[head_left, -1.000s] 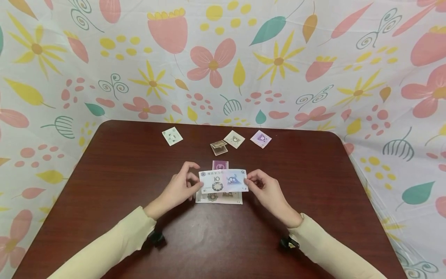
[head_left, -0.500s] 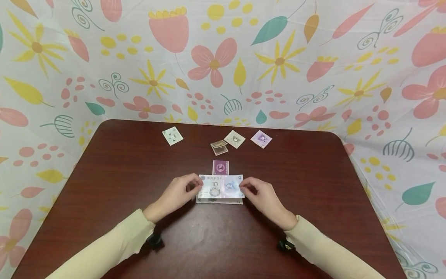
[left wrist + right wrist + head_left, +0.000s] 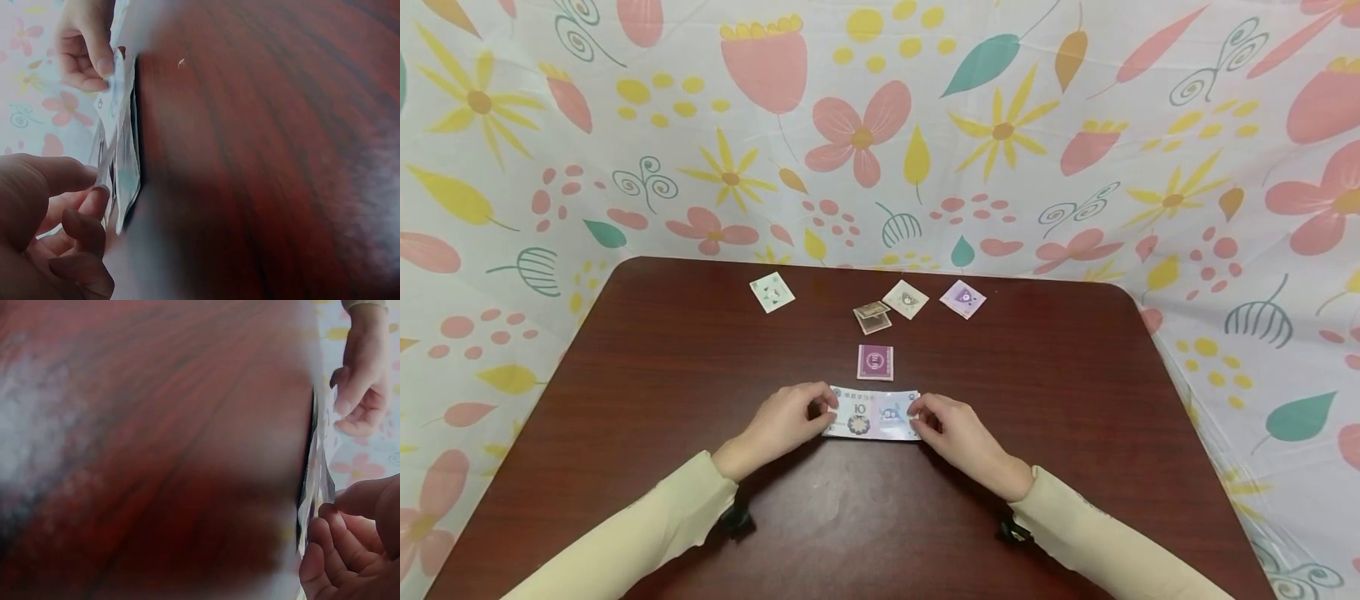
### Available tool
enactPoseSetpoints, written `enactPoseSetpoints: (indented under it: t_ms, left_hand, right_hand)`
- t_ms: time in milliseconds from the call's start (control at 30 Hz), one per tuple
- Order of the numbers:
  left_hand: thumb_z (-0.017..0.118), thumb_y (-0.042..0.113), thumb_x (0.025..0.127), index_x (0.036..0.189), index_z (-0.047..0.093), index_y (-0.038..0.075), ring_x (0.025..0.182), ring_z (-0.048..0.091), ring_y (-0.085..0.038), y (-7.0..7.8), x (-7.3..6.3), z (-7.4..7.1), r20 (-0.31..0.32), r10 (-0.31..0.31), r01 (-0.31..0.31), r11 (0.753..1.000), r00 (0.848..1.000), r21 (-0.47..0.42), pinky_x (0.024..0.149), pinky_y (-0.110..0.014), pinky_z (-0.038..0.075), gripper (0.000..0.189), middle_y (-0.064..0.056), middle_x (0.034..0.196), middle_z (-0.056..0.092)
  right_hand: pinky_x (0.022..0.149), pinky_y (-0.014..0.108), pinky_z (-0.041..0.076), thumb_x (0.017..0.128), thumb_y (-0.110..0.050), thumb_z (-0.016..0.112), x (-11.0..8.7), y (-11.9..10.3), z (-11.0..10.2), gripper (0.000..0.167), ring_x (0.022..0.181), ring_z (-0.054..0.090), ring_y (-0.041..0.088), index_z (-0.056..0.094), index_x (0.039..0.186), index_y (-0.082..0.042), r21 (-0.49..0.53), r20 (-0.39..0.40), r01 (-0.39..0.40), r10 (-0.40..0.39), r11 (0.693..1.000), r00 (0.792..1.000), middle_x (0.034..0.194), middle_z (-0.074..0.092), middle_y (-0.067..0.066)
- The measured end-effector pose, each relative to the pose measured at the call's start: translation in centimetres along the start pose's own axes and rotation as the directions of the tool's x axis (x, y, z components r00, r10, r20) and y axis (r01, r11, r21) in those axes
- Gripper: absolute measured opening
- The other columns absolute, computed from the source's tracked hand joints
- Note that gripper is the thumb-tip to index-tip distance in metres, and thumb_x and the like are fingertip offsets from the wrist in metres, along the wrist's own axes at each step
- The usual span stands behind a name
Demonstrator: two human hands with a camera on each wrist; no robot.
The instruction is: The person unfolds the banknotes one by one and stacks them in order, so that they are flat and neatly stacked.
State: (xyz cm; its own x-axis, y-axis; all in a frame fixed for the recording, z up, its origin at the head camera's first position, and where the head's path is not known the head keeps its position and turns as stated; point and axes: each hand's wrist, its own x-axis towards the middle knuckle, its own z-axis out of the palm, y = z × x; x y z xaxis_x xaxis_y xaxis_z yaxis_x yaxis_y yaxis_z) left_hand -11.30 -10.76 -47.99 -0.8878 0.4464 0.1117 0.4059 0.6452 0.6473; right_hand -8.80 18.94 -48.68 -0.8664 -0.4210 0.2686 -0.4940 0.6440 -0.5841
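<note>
A pale blue play banknote [image 3: 874, 414] printed with a 10 and a blue cartoon figure lies over a small stack of notes in the head view. My left hand [image 3: 782, 421] pinches its left end between thumb and fingertips. At the opposite end, my right hand [image 3: 962, 429] pinches the note the same way. Seen edge-on in the left wrist view, the stacked notes [image 3: 128, 165] sit right under the held one, close over the table. The held note covers most of the stack from above.
Just beyond the stack lies a folded purple note [image 3: 876, 363]. Farther back are a folded brown note [image 3: 872, 317], a pale grey folded note [image 3: 906, 299], a violet one [image 3: 962, 299] and a pale green one [image 3: 772, 292]. A floral cloth [image 3: 857, 208] hangs behind the dark table [image 3: 655, 375].
Both hands have brought the blue 10 note down and toward the near side, onto the stack. It now covers the 20 note and leaves the purple note fully uncovered.
</note>
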Motion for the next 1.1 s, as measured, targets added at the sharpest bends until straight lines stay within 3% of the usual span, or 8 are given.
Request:
enactPoseSetpoints:
  t_ms: [233,633,1100]
  left_hand:
    - [0.079,0.011,0.087,0.095,0.071,0.018,0.073,0.06,-0.008,0.4,0.4,0.3,0.012,-0.04,0.039,0.996,0.999,0.081,0.064,-0.034,0.05,0.013,0.01,0.081,0.064]
    - [0.081,0.012,0.087,0.093,0.069,0.018,0.071,0.059,-0.01,0.3,0.6,0.7,0.035,-0.045,0.04,0.99,0.998,0.134,0.063,-0.036,0.049,0.015,0.009,0.081,0.062]
    - [0.079,0.012,0.089,0.095,0.07,0.018,0.073,0.062,-0.012,0.3,0.3,1.1,0.05,-0.07,0.063,0.988,0.996,0.139,0.064,-0.038,0.051,0.012,0.009,0.082,0.063]
  right_hand:
    - [0.068,0.024,0.049,0.089,-0.001,0.078,0.2,0.1,0.1,0.014,0.073,0.056,0.007,0.07,0.098,-0.008,-0.028,0.029,-0.014,0.014,1.0,0.999,0.082,0.06,-0.007]
    - [0.066,0.023,0.049,0.089,0.0,0.077,0.5,0.4,0.1,0.015,0.072,0.055,0.006,0.07,0.099,-0.008,-0.059,0.054,-0.02,0.023,0.998,0.998,0.082,0.06,-0.006]
    - [0.065,0.024,0.047,0.088,0.001,0.077,0.6,0.5,0.4,0.015,0.07,0.052,0.005,0.069,0.098,-0.006,-0.09,0.067,-0.013,0.02,0.996,0.998,0.079,0.057,-0.004]
